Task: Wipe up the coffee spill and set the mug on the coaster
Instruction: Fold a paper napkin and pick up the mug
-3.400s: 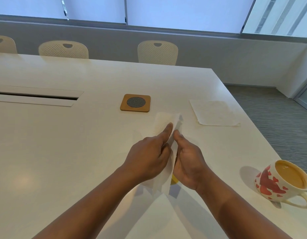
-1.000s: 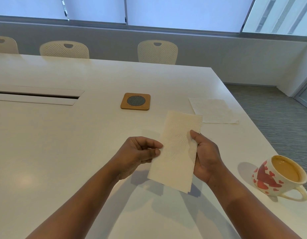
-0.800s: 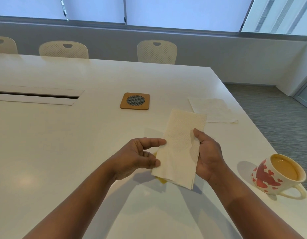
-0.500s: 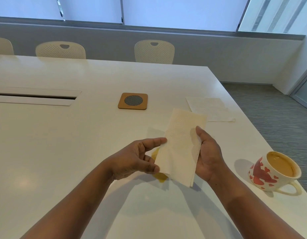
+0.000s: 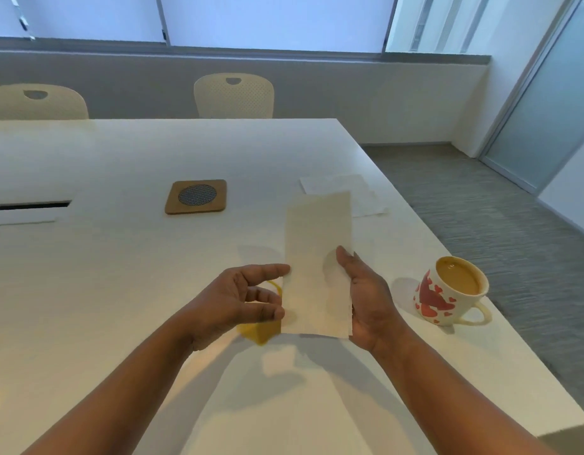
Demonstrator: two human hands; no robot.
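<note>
Right hand [image 5: 366, 300] pinches the folded towel [image 5: 317, 264], long axis pointing away from it; spill [image 5: 261, 333] sits just below-left, under the loosely curled, empty left hand [image 5: 238, 303].

Office meeting room; long white table [image 5: 120, 290]; matching chairs [image 5: 234, 95].

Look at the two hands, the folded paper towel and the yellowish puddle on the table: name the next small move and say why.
Probably lower the folded paper towel flat onto the coffee spill. The right hand holds the towel above the table, the left hand touches its edge, and the spill lies unwiped just beneath. The mug stands off the coaster.
</note>
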